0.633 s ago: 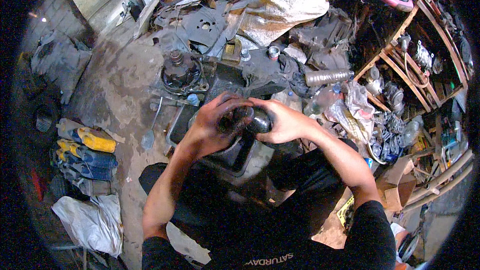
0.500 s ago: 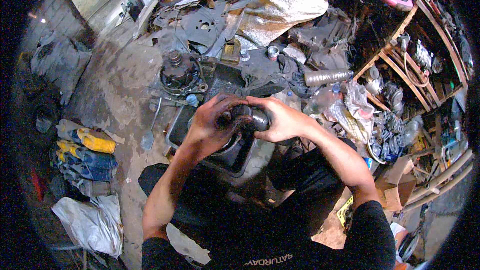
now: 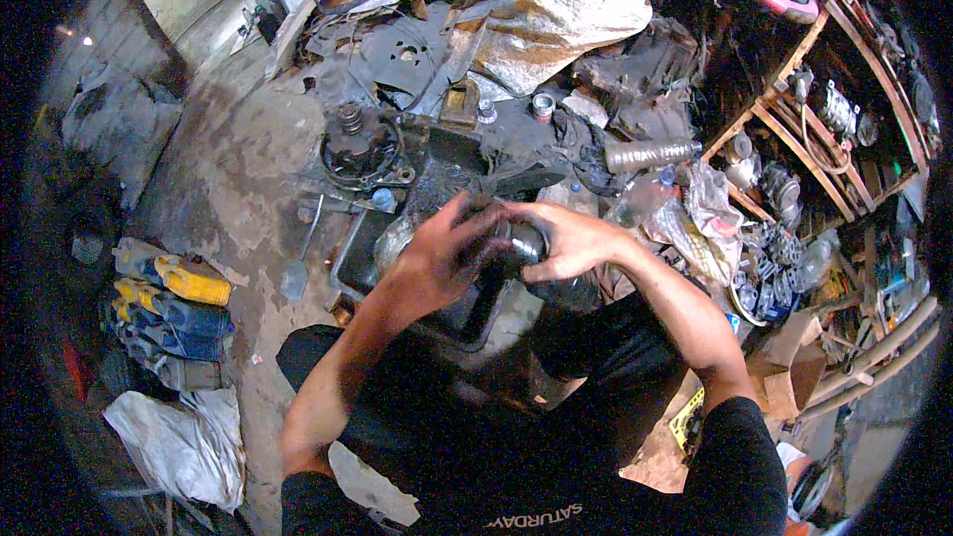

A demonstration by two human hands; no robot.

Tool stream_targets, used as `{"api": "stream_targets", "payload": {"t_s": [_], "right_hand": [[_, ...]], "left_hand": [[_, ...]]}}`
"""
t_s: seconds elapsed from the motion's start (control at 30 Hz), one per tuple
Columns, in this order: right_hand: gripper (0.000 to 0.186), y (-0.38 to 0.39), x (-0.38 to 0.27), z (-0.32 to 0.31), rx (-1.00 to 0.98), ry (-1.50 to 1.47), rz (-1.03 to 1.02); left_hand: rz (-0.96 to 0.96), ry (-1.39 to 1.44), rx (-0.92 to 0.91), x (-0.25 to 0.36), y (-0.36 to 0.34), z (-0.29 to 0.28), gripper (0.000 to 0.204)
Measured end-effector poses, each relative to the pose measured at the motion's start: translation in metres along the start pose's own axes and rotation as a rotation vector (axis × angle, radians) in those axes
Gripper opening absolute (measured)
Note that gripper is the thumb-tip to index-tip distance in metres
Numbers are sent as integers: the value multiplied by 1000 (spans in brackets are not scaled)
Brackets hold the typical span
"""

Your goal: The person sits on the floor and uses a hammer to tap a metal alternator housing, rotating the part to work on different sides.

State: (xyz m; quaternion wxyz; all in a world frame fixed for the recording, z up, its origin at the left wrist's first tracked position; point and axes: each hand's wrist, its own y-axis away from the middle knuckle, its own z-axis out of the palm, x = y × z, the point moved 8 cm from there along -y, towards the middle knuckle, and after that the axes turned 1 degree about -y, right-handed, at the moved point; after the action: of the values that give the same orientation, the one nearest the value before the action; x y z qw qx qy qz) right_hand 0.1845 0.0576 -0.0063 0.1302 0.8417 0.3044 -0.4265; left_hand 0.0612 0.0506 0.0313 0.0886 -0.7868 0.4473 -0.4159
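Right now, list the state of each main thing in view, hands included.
Dark, shiny, rounded part: held, partly hidden
Right hand: gripping that part
Left hand: fingers bent, blurred, contact unclear
Black rectangular tray: beneath the hands, partly covered
Clear ribbed plastic bottle: lying on its side
White plastic-like sack: crumpled
Brown cardboard box: open

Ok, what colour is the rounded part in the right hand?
The rounded part in the right hand is glossy black, best seen in the head view.

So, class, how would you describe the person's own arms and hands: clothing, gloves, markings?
Short black sleeves end near the elbows, leaving the forearms bare. The left hand and right hand wear no gloves, and no watch shows.
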Motion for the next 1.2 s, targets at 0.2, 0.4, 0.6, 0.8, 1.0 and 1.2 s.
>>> {"api": "stream_targets", "payload": {"t_s": [0.2,0.4,0.6,0.8,1.0,1.2], "right_hand": [[68,1,65,-70,535,34,165],[42,-14,90,-70,925,-77,158],[81,-31,167,-31,1011,-313,202],[77,-17,191,6,1088,-635,207],[51,4,215,8,1014,-491,360],[61,12,211,-7,806,-85,605]], "left_hand": [[-146,49,213,-30,-14,-24,34],[-254,-33,136,-83,2,6,24],[-163,33,124,-116,-1,78,47],[-213,-20,-44,-140,22,113,65],[-243,-46,-252,-150,39,152,76],[-269,-143,-249,-139,33,133,75]]}}
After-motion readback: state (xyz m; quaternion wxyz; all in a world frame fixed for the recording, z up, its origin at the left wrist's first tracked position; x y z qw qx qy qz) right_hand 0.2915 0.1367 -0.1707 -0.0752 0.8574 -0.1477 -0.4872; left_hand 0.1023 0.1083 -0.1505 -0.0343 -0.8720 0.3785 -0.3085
